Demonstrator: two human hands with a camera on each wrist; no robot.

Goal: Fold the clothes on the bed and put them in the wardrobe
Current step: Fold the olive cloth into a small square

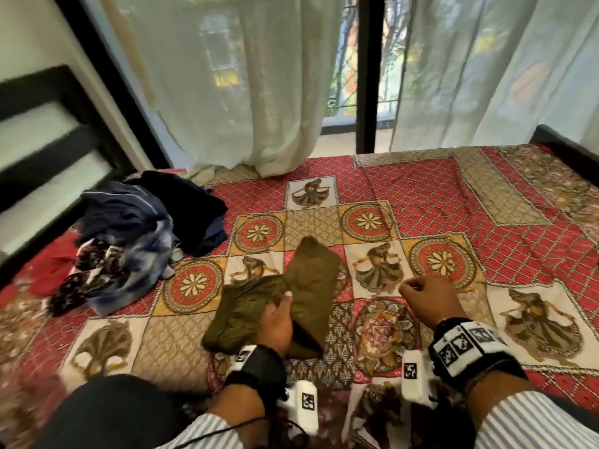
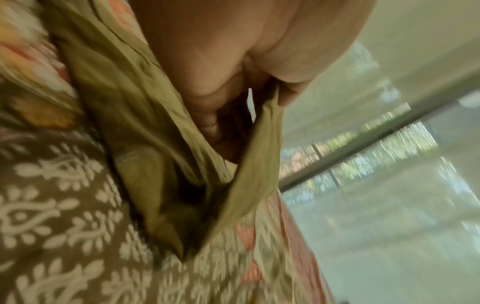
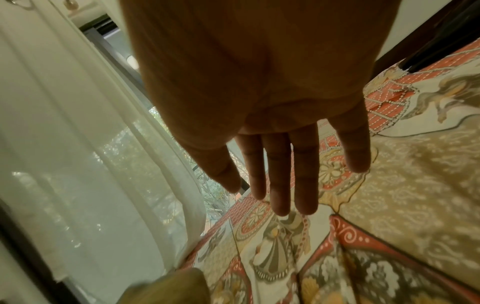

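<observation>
Olive garment, creased and half-folded, gripped by left hand; right hand flat.

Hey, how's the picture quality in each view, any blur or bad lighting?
Head view: centre sharp, the olive garment clear, the clothes pile and left edge smeared, straight lines bowed by the wide lens. Left wrist view: heavy motion blur all over, the left hand soft. Right wrist view: sharper, but the right hand is dark against the bright curtain.
</observation>
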